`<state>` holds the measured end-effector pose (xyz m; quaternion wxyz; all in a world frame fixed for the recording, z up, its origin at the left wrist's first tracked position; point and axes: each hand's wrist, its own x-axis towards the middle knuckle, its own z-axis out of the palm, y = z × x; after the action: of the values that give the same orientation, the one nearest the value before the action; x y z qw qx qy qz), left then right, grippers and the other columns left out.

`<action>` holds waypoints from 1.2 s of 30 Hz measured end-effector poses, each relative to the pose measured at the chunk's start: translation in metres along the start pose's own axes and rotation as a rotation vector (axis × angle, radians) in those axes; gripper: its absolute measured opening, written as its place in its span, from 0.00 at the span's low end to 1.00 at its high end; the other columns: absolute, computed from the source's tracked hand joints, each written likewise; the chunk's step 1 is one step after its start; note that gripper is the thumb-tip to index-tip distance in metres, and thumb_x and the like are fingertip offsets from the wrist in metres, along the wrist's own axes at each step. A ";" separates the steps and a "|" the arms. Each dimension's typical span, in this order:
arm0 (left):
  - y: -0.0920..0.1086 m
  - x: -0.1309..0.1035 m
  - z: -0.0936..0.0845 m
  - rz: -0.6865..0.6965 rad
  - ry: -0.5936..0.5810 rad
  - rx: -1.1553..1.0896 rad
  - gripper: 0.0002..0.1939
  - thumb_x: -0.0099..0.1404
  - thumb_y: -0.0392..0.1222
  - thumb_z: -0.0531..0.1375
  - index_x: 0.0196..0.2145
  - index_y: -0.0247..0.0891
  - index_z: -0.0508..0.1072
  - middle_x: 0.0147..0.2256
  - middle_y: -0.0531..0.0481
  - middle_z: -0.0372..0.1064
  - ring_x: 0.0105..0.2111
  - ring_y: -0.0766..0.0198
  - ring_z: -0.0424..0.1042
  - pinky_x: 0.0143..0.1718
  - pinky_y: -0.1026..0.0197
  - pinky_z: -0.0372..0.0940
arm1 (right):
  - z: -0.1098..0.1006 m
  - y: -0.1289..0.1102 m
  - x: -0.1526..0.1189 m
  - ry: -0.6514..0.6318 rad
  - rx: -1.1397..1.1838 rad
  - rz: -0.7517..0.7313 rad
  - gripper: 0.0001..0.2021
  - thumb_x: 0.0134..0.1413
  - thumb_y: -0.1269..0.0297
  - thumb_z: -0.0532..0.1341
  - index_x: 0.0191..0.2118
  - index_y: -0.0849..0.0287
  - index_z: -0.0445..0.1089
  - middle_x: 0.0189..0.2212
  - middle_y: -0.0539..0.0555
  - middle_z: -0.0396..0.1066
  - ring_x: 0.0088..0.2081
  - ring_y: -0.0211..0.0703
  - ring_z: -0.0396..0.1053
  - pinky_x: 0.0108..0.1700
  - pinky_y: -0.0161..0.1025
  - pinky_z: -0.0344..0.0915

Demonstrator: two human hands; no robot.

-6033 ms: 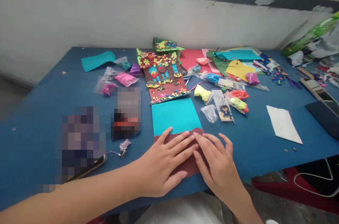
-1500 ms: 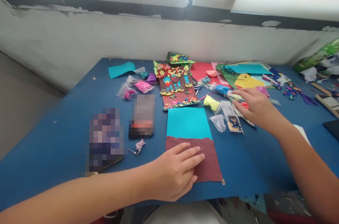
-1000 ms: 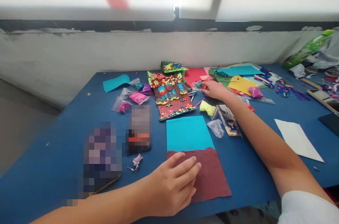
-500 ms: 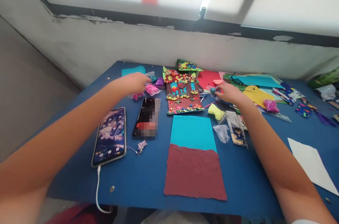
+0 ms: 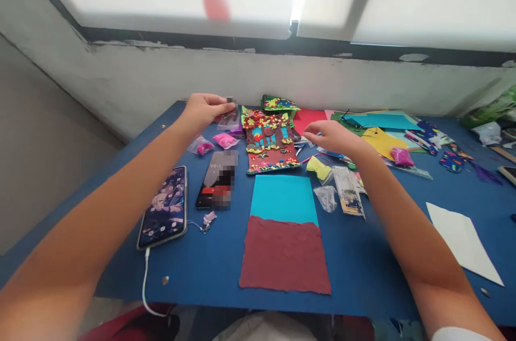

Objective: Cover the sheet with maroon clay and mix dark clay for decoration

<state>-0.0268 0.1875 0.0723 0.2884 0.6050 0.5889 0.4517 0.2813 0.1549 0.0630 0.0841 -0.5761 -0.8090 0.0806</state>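
Off-white wall (image 5: 173, 72) stands behind a blue tabletop (image 5: 213, 271). Near its far edge, the left hand (image 5: 202, 109) holds a clear, limp plastic bag (image 5: 229, 121) between narrowed fingers. The right hand (image 5: 336, 136) hangs beside the brown, clay-decorated panel (image 5: 266, 153), fingers loosely bent; whether they hold anything cannot be told. Such thin film likely handles best gripped by 1 edge, lifted clear of the 2 bright pink clay packets (image 5: 226, 140), and steadied with both hands.

Glossy clear plastic bag (image 5: 228, 120), rough matt maroon clay (image 5: 285, 256), smooth turquoise paper (image 5: 282, 199)
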 end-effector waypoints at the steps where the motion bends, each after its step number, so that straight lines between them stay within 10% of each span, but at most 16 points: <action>1: 0.011 -0.013 0.005 0.032 -0.026 -0.079 0.07 0.55 0.40 0.66 0.23 0.37 0.74 0.22 0.53 0.70 0.23 0.68 0.66 0.28 0.64 0.60 | -0.001 -0.009 -0.003 -0.015 0.071 -0.046 0.17 0.62 0.55 0.53 0.41 0.57 0.75 0.41 0.57 0.78 0.43 0.46 0.73 0.44 0.41 0.65; 11: 0.071 -0.080 0.039 0.411 -0.197 -0.191 0.18 0.70 0.37 0.54 0.22 0.35 0.71 0.21 0.53 0.65 0.22 0.71 0.63 0.24 0.66 0.58 | 0.005 -0.072 -0.026 -0.125 1.326 -0.273 0.20 0.43 0.45 0.69 0.36 0.55 0.77 0.37 0.52 0.76 0.39 0.38 0.72 0.41 0.36 0.69; 21: 0.106 -0.062 0.073 0.409 -0.142 -0.112 0.09 0.67 0.33 0.56 0.30 0.33 0.74 0.31 0.49 0.74 0.33 0.67 0.74 0.34 0.63 0.67 | -0.022 -0.031 -0.025 0.361 1.157 -0.199 0.27 0.36 0.37 0.70 0.20 0.58 0.65 0.19 0.45 0.63 0.22 0.30 0.59 0.26 0.33 0.62; 31: 0.116 -0.054 0.105 0.411 -0.038 -0.029 0.10 0.70 0.34 0.52 0.36 0.36 0.73 0.35 0.50 0.73 0.38 0.63 0.74 0.37 0.62 0.67 | -0.033 -0.018 -0.032 0.432 1.105 -0.133 0.21 0.37 0.43 0.72 0.21 0.58 0.73 0.22 0.50 0.70 0.24 0.33 0.67 0.24 0.33 0.63; 36: 0.108 -0.065 0.103 0.626 0.134 0.171 0.04 0.68 0.38 0.56 0.37 0.38 0.71 0.40 0.44 0.72 0.45 0.57 0.69 0.41 0.59 0.64 | -0.030 -0.019 -0.029 0.501 0.752 -0.137 0.19 0.46 0.49 0.69 0.18 0.59 0.70 0.18 0.51 0.68 0.22 0.34 0.63 0.23 0.34 0.58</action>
<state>0.1200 0.1285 0.1103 0.0446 0.7477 0.4278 0.5060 0.2800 0.1227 0.0953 0.4856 -0.4525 -0.7145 0.2213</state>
